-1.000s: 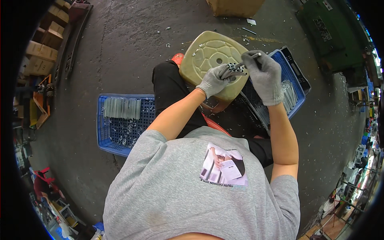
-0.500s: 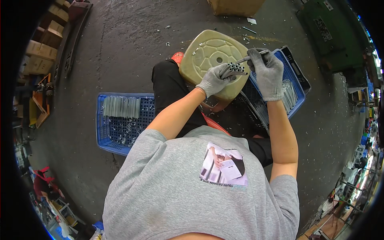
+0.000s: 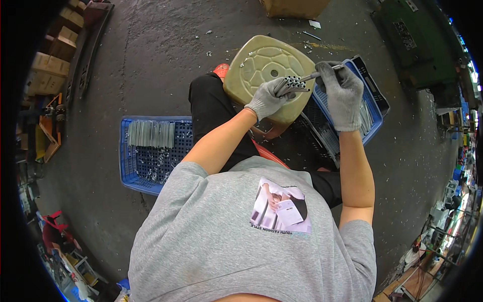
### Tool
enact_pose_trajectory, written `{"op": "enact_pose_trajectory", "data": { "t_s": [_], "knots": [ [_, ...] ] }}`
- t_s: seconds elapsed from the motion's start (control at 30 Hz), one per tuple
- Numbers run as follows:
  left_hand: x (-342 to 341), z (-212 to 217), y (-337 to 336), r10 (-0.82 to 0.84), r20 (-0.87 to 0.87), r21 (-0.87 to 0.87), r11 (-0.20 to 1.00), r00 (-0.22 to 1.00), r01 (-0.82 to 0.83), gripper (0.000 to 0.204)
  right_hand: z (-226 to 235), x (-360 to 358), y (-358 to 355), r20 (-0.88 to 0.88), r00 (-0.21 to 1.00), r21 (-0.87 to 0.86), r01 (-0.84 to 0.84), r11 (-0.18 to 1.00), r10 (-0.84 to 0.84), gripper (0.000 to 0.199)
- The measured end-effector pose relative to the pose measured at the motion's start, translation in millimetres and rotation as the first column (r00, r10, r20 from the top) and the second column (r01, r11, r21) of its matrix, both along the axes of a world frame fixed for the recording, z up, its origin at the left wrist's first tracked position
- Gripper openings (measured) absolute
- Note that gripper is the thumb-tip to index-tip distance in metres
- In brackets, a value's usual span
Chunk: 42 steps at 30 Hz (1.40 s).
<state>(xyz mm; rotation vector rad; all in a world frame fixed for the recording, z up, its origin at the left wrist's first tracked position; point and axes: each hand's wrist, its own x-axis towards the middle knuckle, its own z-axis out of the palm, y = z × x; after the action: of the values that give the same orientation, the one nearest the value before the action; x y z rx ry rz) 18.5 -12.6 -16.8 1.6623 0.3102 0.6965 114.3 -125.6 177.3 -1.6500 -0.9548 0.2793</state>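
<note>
Over the yellowish plastic stool (image 3: 246, 83), my left hand (image 3: 266, 99) in a grey knit glove is closed around a bundle of thin metal tubes (image 3: 292, 86). Their open round ends point to the right. My right hand (image 3: 344, 95), gloved alike, pinches a slim metal rod-like tool (image 3: 312, 76) between thumb and fingers. The tool's narrow tip reaches the tube ends; whether it sits inside one is too small to tell. Close beside the right hand is a blue basket (image 3: 378, 123) with more metal tubes in it.
Left of my leg, another blue basket (image 3: 132, 186) contains a row of metal tubes (image 3: 151, 134) and small loose metal pieces. A dark device (image 3: 371, 80) lies by the right basket. Farther off are a cardboard box (image 3: 294, 7) and a green machine (image 3: 412, 48).
My right hand has shifted slightly right and down, and the tool lies flatter, its tip still by the tube ends. The left hand keeps its hold on the bundle.
</note>
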Motion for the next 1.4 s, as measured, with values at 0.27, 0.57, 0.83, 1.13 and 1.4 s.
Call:
{"op": "enact_pose_trajectory", "data": {
  "t_s": [0.27,0.57,0.83,1.13,1.4],
  "knots": [
    [-4,13,-1,0.022,-0.076,0.094,0.996,0.997,-0.015,0.026,-21,6,-8,-0.268,0.963,0.040,0.027,0.999,-0.015,0.009],
    [8,-16,0,0.064,0.067,0.034,0.997,0.996,-0.067,0.028,-2,-7,-10,0.166,0.979,-0.104,-0.100,0.990,0.116,0.010],
    [0,2,1,-0.008,-0.015,-0.014,1.000,1.000,0.008,0.027,-7,-9,-6,-0.059,0.998,0.033,-0.030,0.999,0.032,0.010],
    [2,-3,2,0.053,-0.012,0.133,0.990,0.999,-0.051,0.024,-5,-13,-5,0.110,0.989,-0.076,-0.094,0.993,0.102,0.010],
    [2,-2,-1,0.034,-0.014,0.012,0.999,0.999,-0.034,0.021,0,-13,-2,0.142,0.984,-0.064,-0.101,0.993,0.109,0.011]
  ]
}}
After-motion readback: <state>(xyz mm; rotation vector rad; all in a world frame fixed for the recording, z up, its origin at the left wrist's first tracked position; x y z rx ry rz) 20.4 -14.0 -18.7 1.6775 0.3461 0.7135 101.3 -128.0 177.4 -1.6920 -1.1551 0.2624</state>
